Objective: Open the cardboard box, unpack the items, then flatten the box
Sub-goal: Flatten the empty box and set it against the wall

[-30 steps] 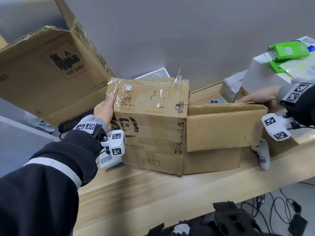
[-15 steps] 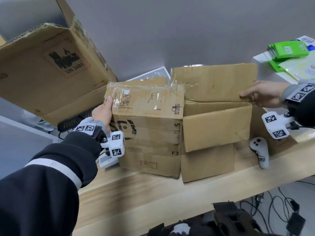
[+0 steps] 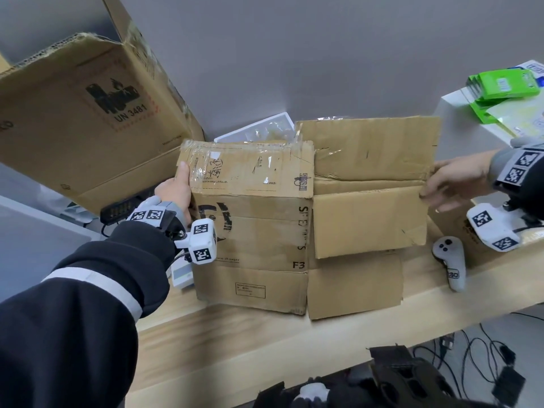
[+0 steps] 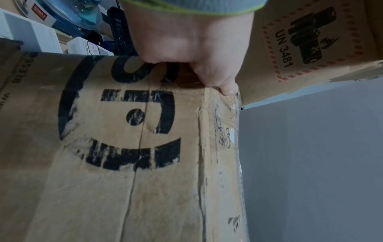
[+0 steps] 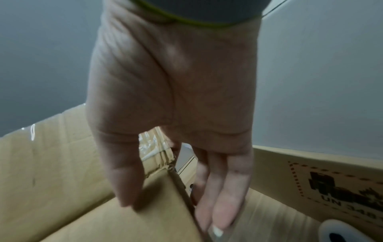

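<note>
The worn brown cardboard box (image 3: 259,237) stands on the wooden table (image 3: 265,334), collapsed into a nearly flat sheet that faces me, flaps spread up and down. My left hand (image 3: 176,189) grips its upper left edge, thumb on the taped front flap and fingers curled behind. In the left wrist view the left hand (image 4: 186,41) clamps the box (image 4: 134,147) by the printed logo. My right hand (image 3: 453,184) pinches the right edge. In the right wrist view the right hand (image 5: 172,98) has its thumb on the front of the cardboard (image 5: 134,221) and its fingers behind.
A large open box marked UN 3481 (image 3: 88,113) leans at the back left. A white controller (image 3: 450,266) lies right of the box. Green packets (image 3: 503,86) sit on a white block at far right. A white tray (image 3: 259,128) stands behind. Cables (image 3: 471,348) hang below the table.
The box's right half has swung open: its rear panel now stands up beside the taped flap. My right hand moved from the top edge to the right edge. The left hand kept its grip.
</note>
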The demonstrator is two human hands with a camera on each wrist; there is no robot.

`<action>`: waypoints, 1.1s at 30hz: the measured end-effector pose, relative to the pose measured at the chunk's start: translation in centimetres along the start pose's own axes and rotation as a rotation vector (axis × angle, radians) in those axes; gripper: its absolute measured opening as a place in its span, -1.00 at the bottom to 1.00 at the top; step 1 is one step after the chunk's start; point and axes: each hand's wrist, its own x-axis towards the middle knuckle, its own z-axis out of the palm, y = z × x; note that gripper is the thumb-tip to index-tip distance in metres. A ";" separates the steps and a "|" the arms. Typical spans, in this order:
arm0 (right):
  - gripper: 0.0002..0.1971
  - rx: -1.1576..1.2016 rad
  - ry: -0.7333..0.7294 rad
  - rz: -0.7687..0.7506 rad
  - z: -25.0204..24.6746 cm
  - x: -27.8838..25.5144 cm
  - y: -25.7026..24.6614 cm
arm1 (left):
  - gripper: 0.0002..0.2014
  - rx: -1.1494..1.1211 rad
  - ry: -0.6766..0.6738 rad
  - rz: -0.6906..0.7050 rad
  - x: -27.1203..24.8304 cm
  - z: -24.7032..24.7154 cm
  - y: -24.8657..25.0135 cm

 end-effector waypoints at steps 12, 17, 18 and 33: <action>-0.86 0.347 -0.099 -0.153 -1.0 1.5 0.7 | -0.49 -0.108 0.012 -0.059 1.6 -0.5 -0.5; -0.71 0.377 -0.158 -0.221 -1.0 1.6 1.1 | -0.51 -0.093 0.026 -0.061 1.5 -0.8 -0.5; -0.71 0.391 -0.162 -0.219 -1.0 1.2 1.0 | -0.50 -0.088 0.030 -0.057 1.4 -0.7 -0.4; -0.03 0.547 -0.289 -0.281 -3.4 0.7 3.4 | -0.50 0.160 -0.067 -0.042 2.0 -1.0 -0.1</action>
